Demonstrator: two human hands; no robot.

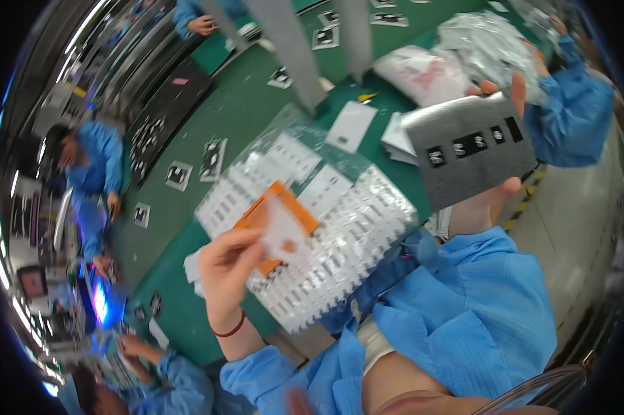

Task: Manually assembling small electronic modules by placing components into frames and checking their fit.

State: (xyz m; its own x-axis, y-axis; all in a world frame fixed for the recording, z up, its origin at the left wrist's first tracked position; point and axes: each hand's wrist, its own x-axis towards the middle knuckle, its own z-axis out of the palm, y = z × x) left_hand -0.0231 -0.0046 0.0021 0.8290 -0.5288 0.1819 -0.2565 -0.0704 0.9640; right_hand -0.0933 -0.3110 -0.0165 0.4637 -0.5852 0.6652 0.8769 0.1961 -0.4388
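Observation:
My left hand [230,266] pinches a thin, pale, see-through sheet [283,232], smeared by motion. Under it, an orange flat frame [299,211] lies on clear plastic with rows of white pieces [357,232]. On the right, my right hand [493,196] holds up a grey flat plate [457,180] by its edges; black rectangles with small pale marks run across it. Most of that palm is hidden behind the plate. Beneath and left of the plate sits a stack of white cards [397,142], and a single white card [352,126] lies beside it.
Grey metal posts [284,48] rise from the green table [250,117]. Bagged parts [488,41] and a pinkish-white bag [423,72] lie at the far right. Co-workers in blue sit at left [94,155], lower left [177,387] and right [575,114]. A black strip [167,104] bears small parts.

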